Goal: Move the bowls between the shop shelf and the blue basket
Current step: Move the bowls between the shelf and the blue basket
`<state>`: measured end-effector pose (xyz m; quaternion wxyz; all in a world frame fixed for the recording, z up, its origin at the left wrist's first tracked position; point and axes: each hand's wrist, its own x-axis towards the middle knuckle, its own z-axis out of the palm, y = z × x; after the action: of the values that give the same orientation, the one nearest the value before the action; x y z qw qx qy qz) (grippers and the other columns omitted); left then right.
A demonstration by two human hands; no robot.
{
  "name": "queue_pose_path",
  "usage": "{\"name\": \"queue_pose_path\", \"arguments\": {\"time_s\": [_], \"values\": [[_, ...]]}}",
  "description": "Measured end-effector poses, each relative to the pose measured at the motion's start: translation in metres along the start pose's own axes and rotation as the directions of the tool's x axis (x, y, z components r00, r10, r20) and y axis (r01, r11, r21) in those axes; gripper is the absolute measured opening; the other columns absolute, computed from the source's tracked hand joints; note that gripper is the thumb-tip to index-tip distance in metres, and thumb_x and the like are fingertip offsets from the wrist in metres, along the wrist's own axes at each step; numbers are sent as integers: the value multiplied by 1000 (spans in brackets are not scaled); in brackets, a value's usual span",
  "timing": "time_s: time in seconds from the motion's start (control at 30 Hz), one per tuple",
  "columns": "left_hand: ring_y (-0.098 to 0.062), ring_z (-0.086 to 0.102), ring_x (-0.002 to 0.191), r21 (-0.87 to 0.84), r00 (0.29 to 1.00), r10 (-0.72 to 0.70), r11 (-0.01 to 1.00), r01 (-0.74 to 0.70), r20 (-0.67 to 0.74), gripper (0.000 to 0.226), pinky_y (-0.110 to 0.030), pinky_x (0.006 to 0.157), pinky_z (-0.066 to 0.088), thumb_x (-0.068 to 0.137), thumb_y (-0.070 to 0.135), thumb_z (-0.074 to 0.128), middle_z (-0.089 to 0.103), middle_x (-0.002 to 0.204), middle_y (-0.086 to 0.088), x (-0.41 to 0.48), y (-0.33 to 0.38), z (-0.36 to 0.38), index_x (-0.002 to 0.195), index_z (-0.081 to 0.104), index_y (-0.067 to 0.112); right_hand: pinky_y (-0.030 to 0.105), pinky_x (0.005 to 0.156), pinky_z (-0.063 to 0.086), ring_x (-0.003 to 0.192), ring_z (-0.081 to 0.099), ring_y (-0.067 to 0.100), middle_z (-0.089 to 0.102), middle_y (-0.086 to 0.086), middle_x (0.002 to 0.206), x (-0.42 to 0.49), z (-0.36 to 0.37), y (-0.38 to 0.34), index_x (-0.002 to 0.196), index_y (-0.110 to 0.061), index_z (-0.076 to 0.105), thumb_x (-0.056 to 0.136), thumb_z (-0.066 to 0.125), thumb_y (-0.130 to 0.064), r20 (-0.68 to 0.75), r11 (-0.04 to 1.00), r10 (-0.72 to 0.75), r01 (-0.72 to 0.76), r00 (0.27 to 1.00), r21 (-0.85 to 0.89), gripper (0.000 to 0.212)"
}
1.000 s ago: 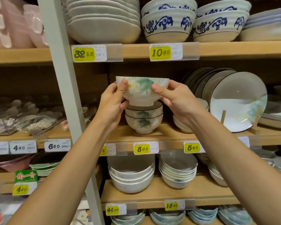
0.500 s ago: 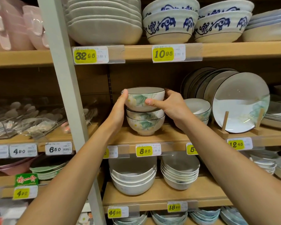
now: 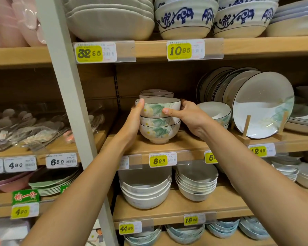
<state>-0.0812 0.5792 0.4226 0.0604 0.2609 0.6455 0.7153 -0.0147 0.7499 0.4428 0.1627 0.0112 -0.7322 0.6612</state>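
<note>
The top bowl (image 3: 158, 107), held clear above the stack one second ago, has been lowered and is now nested in the two matching bowls (image 3: 158, 129) on the middle shelf (image 3: 185, 142), making a stack three high. The top bowl is white and round with a thin dark rim line, and has a green leaf and pale yellow flower print on its outer wall. The bowls under it carry the same print, and more bowls of the same kind stand directly behind. The left grip (image 3: 132, 121) curls round the left wall of the top bowl, with its thumb lying up against the rim. The right grip (image 3: 188, 116) curls round the right wall, with its thumb laid across the front print. The remaining fingers of both grips pass behind the bowl and are hidden. The yellow price tag (image 3: 158, 160) on the shelf edge directly below the stack reads 8 95. Tags on the shelf above read 32 95 (image 3: 90, 53) and 10 95 (image 3: 180, 51). Further tags read 12 45 (image 3: 259, 150), 6 50 (image 3: 57, 162), 18 95 (image 3: 191, 220) and 44 95 (image 3: 126, 228). The smaller print on the tags is too small to read.
</note>
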Motion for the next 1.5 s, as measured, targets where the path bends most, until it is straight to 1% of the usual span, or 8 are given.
{"name": "queue_pose_path", "arguments": {"time_s": [0.27,0.43,0.7,0.97,1.13,1.23,1.37,1.5], "values": [[-18,62,115,-10,999,38,999,-38,-37,64,-44,105,45,85,61,39,64,127,-5,0,-8,4,130,57,19,41,104,46,115,61,22,66,7,122,-1,-1,-1,129,-9,54,74,81,-15,42,1000,21,-21,999,10,62],[-16,62,113,-11,996,30,999,-31,-86,62,-43,104,46,85,58,40,63,126,-5,0,-11,5,130,53,18,38,103,47,113,62,20,67,7,119,-3,-1,-4,110,-18,58,75,79,-7,69,999,25,-27,997,21,42],[-16,62,115,-8,998,34,999,-35,-57,70,-43,104,46,86,61,42,62,128,-4,0,-12,4,141,42,18,37,102,48,112,64,21,68,9,119,-4,-2,-7,125,-7,56,74,79,-6,54,999,31,-33,998,42,55],[-15,62,116,56,998,22,998,-19,-60,81,-42,105,45,77,70,44,63,129,-1,-3,-9,4,141,43,20,36,99,50,107,66,19,71,6,113,-1,-3,-6,111,-14,61,72,81,-11,63,998,40,-43,997,52,44],[-2,62,105,42,991,-3,999,8,-133,42,-32,99,44,89,64,38,68,114,19,5,1,-7,111,65,41,34,110,33,135,41,20,44,6,147,11,-9,-14,151,-8,23,69,81,-45,-11,999,42,-42,999,-1,107],[0,59,90,-25,978,-46,999,42,-202,37,-30,91,40,95,58,37,67,100,18,22,20,-9,90,67,35,36,114,29,136,41,19,45,4,147,32,-6,-27,148,-12,36,79,69,-53,-40,999,8,-9,999,-39,87],[-15,53,116,9,977,-115,993,118,-179,54,-34,102,36,98,58,30,51,139,3,46,31,-7,138,48,27,39,115,30,138,38,25,40,7,151,61,7,-31,146,-15,39,93,48,-57,-145,980,75,-100,987,-172,68],[-23,50,126,58,977,-188,979,194,-103,64,-42,113,31,96,63,25,52,142,-5,62,33,-8,137,51,23,41,116,27,140,35,27,35,6,154,74,8,-35,146,-19,41,90,32,-71,-109,920,184,-210,977,-330,77]]}}
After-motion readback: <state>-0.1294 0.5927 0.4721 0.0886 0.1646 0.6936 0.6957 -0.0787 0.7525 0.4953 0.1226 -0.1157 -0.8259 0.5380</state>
